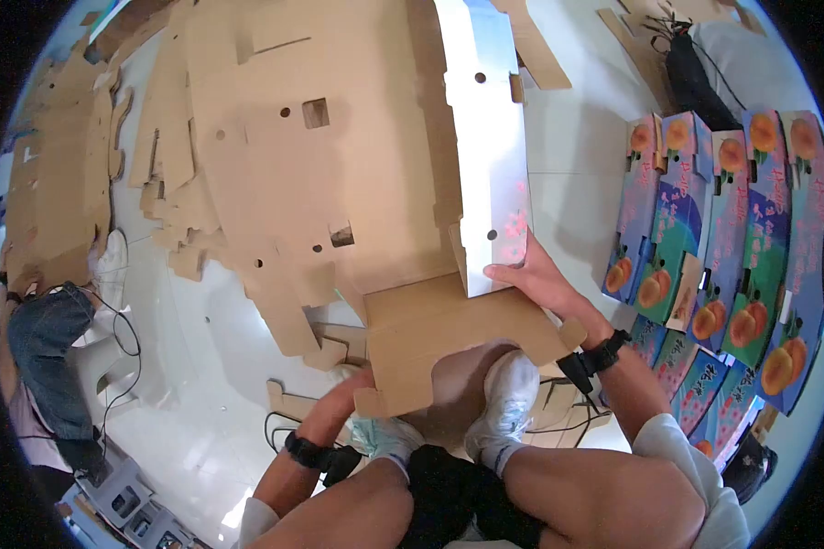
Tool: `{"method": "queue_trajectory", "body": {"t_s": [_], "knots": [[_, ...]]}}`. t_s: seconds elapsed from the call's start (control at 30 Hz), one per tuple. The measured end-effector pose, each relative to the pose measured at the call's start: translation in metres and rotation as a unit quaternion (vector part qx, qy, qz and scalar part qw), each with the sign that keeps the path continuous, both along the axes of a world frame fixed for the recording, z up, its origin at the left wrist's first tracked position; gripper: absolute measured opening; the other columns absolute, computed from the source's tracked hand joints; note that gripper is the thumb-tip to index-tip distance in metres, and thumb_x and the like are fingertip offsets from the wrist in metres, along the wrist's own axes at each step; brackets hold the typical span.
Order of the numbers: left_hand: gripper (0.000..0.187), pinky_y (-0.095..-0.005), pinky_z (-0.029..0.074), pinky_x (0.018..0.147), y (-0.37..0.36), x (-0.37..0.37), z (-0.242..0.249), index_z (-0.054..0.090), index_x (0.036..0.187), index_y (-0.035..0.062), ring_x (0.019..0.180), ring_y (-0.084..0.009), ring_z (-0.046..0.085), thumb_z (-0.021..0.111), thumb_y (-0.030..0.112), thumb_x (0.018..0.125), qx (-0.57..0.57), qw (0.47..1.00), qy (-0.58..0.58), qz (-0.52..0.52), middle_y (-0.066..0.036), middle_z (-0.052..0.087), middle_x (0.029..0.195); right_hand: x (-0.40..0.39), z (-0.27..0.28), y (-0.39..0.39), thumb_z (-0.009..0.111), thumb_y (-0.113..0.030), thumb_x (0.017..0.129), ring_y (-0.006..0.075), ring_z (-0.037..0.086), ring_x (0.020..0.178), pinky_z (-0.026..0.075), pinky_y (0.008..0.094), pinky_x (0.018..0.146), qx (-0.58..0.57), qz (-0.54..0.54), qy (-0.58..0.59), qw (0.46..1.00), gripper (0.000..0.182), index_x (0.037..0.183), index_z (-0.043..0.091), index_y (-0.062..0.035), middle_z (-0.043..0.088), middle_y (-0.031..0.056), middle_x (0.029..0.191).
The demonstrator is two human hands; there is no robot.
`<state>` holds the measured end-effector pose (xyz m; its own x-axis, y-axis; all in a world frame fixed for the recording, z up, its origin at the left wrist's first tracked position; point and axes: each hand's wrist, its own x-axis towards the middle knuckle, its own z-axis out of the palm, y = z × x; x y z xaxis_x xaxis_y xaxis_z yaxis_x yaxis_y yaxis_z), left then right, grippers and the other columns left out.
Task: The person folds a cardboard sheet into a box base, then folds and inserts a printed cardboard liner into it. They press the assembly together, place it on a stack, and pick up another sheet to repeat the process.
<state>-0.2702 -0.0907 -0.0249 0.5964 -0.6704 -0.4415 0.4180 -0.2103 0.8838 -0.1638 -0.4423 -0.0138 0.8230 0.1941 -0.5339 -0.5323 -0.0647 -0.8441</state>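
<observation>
**One carton half-raised, a stack yet to fold**

One flat carton blank [339, 174] lies across my knees over the floor [192, 366]. My right hand [531, 274] pinches the printed side flap [490, 156], which stands raised; my left hand [343, 398] grips the bottom edge, mostly hidden. I judge folding barely begun. Finished printed boxes [723, 238] stand at right; unfolded blanks [55, 183] pile at left.

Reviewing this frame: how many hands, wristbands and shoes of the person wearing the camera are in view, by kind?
Hands: 2, left hand and right hand, both on the cardboard box blank
Black wristbands: 2, left wristband and right wristband
White shoes: 2, left shoe and right shoe
Total: 6
</observation>
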Motion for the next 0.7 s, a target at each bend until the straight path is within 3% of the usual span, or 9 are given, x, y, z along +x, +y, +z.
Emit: {"method": "queue_trajectory", "body": {"t_s": [0.07,0.17,0.2,0.37,0.5,0.6,0.7], "knots": [[0.031,-0.0449,0.055,0.092,-0.013,-0.018,-0.018,0.074,0.115,0.0035,0.101,-0.0296,0.071,0.072,0.025,0.093,-0.059,0.973,0.035,-0.219,-0.017,0.076,0.107,0.001,-0.002,0.000,0.083,-0.016,0.090,0.0243,0.051,0.139,0.047,0.0422,0.114,0.006,-0.003,-0.006,1.000,0.097,0.163,0.020,-0.0015,0.048,0.0129,0.152],[0.029,-0.0438,0.055,0.095,-0.027,-0.069,-0.070,0.071,0.124,0.0066,0.107,-0.0267,0.069,0.066,0.022,0.099,-0.139,0.832,0.097,-0.528,-0.015,0.077,0.116,0.000,-0.002,-0.001,0.084,-0.015,0.090,0.0241,0.050,0.140,0.047,0.0420,0.114,-0.030,-0.004,0.000,1.000,0.101,0.165,0.018,-0.0024,0.046,0.0126,0.154],[0.029,-0.0437,0.055,0.095,-0.031,-0.075,-0.067,0.071,0.123,0.0063,0.107,-0.0268,0.069,0.066,0.022,0.099,-0.163,0.801,0.134,-0.560,-0.015,0.077,0.115,0.001,0.000,-0.003,0.084,-0.015,0.089,0.0240,0.050,0.140,0.046,0.0418,0.114,-0.029,0.005,0.003,1.000,0.103,0.166,0.016,-0.0024,0.045,0.0127,0.155],[0.028,-0.0430,0.055,0.094,-0.026,-0.076,-0.058,0.072,0.120,0.0047,0.105,-0.0269,0.070,0.067,0.020,0.097,-0.196,0.816,0.233,-0.492,-0.016,0.077,0.112,-0.008,-0.001,-0.026,0.084,-0.016,0.089,0.0227,0.048,0.140,0.046,0.0405,0.114,-0.010,0.019,-0.010,1.000,0.109,0.168,0.011,-0.0028,0.040,0.0128,0.159],[0.028,-0.0424,0.055,0.092,-0.027,-0.079,-0.058,0.073,0.117,0.0035,0.104,-0.0270,0.070,0.067,0.019,0.095,-0.210,0.816,0.256,-0.474,-0.017,0.077,0.110,-0.022,0.001,-0.041,0.085,-0.016,0.090,0.0218,0.056,0.131,0.049,0.0394,0.110,-0.065,0.024,0.031,0.997,0.108,0.168,0.011,-0.0033,0.043,0.0127,0.157],[0.027,-0.0420,0.055,0.091,-0.027,-0.079,-0.056,0.073,0.115,0.0025,0.103,-0.0271,0.071,0.068,0.018,0.094,-0.216,0.817,0.263,-0.466,-0.018,0.077,0.108,-0.026,0.010,-0.039,0.085,-0.016,0.090,0.0222,0.059,0.127,0.050,0.0384,0.108,-0.009,0.009,0.036,0.999,0.109,0.167,0.010,-0.0022,0.045,0.0132,0.154],[0.026,-0.0416,0.055,0.090,-0.025,-0.079,-0.053,0.074,0.113,0.0016,0.103,-0.0272,0.071,0.068,0.017,0.093,-0.219,0.821,0.268,-0.454,-0.018,0.077,0.107,-0.032,0.002,-0.041,0.084,-0.014,0.091,0.0220,0.059,0.128,0.050,0.0376,0.109,-0.034,-0.002,0.056,0.998,0.107,0.167,0.009,-0.0019,0.048,0.0131,0.153]]}}
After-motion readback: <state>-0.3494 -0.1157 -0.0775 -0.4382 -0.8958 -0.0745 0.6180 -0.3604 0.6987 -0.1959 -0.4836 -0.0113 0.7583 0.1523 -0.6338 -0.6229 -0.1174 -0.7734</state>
